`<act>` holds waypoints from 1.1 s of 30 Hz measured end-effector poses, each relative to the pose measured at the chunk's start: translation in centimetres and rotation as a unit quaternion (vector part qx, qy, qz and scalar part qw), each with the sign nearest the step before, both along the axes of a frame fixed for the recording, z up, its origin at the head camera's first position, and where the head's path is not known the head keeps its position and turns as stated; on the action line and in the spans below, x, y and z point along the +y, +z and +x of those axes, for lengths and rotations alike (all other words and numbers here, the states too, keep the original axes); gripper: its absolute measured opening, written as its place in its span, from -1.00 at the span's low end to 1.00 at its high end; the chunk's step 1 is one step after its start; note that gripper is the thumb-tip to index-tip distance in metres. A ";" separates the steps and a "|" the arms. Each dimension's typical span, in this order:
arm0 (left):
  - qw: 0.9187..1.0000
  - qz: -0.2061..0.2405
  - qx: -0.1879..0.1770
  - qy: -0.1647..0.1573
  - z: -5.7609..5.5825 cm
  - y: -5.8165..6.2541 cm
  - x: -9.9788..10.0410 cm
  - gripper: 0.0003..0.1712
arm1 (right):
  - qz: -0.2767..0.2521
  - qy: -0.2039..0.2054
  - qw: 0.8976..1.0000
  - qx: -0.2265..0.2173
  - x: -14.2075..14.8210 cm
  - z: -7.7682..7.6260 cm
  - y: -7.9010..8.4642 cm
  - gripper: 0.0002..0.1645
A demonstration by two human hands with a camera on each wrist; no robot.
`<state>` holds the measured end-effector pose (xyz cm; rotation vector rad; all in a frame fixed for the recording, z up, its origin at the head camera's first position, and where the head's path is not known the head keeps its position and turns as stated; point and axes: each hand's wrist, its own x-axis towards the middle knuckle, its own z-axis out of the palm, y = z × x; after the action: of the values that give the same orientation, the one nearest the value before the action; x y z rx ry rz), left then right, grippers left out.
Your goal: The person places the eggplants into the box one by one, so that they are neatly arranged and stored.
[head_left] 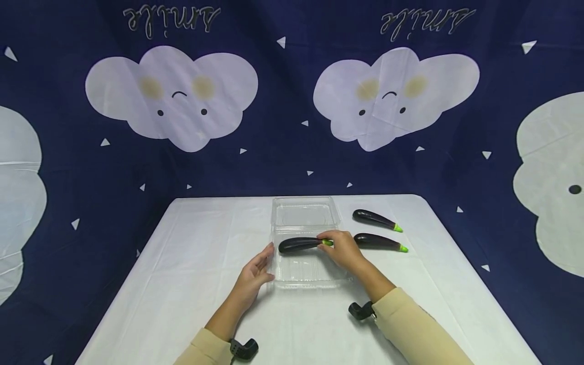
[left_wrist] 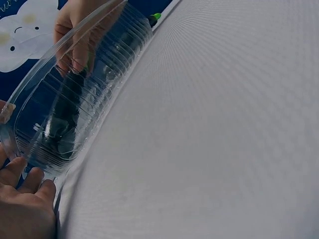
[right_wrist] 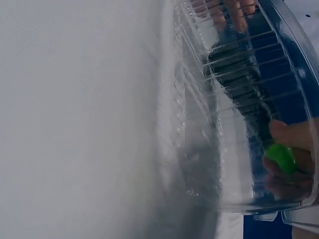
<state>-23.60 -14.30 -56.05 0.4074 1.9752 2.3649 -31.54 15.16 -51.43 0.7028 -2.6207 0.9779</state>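
My right hand (head_left: pixel 343 249) pinches a dark purple eggplant (head_left: pixel 297 245) by its green stem end (right_wrist: pixel 282 157). The eggplant lies level across the base of an open clear plastic clamshell container (head_left: pixel 310 280), its round end toward the left wall. In the left wrist view it shows dark through the ribbed clear side. At the container's left side, my left hand (head_left: pixel 252 276) rests with fingers and thumb spread, fingertips (left_wrist: pixel 46 191) right at the wall. Two more eggplants, a front one (head_left: pixel 377 242) and a back one (head_left: pixel 375 219), lie on the table to the right.
The container's lid (head_left: pixel 304 213) is folded back flat, away from me. All of it stands on a white-covered table (head_left: pixel 196 284). Behind the table hangs a dark blue cloth (head_left: pixel 285 167) with clouds and small triangles.
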 end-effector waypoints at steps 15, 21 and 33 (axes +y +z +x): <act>1.000 -0.007 0.003 -0.001 0.1 0.3 0.1 -0.12 | -0.008 -0.025 1.000 0.006 -0.6 0.2 0.3 -0.63; 1.000 -0.001 -0.001 0.002 0.2 0.3 0.1 -0.13 | -0.039 -0.030 0.999 0.017 -0.4 0.4 0.2 -0.61; 1.000 0.007 0.002 -0.007 0.1 0.1 -0.1 -0.12 | -0.088 -0.052 0.993 0.056 1.6 0.7 1.3 -0.62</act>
<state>-23.53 -14.38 -55.99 0.4266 1.9530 2.3721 -30.80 16.77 -50.11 0.5554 -2.4124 1.0874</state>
